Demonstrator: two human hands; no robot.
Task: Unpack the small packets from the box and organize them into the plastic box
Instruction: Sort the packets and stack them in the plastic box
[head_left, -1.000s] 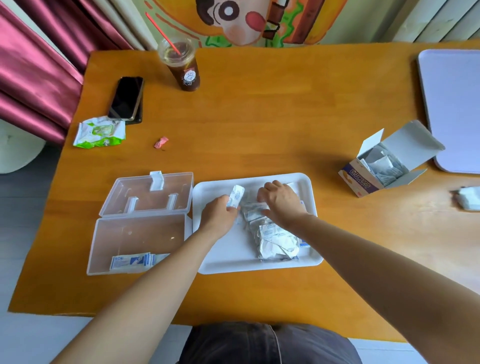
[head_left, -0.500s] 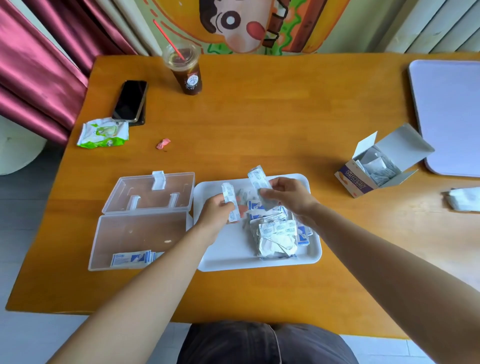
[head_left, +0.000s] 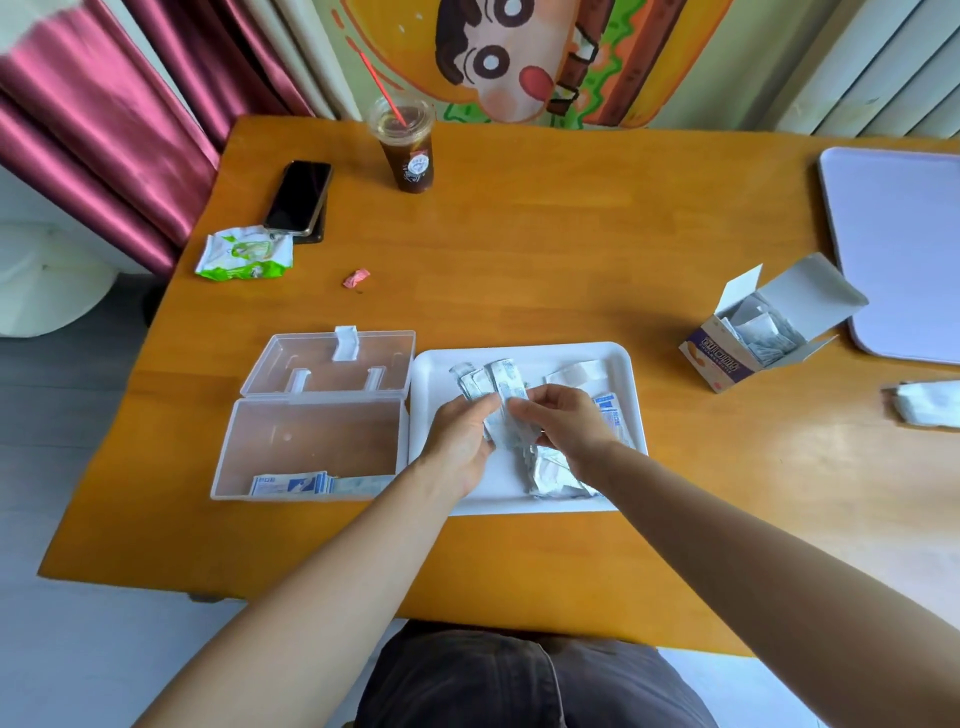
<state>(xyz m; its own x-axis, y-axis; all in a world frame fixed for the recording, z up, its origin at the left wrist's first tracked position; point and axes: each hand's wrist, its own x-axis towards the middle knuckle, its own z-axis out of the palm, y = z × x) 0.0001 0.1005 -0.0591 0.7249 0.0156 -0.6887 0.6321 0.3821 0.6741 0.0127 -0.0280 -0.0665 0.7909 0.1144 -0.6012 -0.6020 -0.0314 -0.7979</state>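
Note:
Over the white tray (head_left: 631, 364) my left hand (head_left: 460, 436) holds a small fan of white packets (head_left: 485, 382). My right hand (head_left: 569, 421) pinches one of those packets against the bunch. More packets lie in a loose pile (head_left: 553, 473) on the tray under my hands. To the left, the clear plastic box (head_left: 306, 441) lies open with its lid (head_left: 332, 364) folded back; a few packets (head_left: 291, 484) lie along its near wall. The opened cardboard box (head_left: 748, 343) with packets inside stands at the right.
At the back of the wooden table (head_left: 545, 249) stand an iced drink cup (head_left: 408, 148), a phone (head_left: 298, 197), a green-white wrapper (head_left: 244, 254) and a pink scrap (head_left: 356, 278). A lilac tray (head_left: 904, 244) and a white tissue (head_left: 930, 402) lie at the right edge.
My right hand picked a packet off the pile, lifted it and brought it over to the packets in my left hand. The two hands have come together over the tray.

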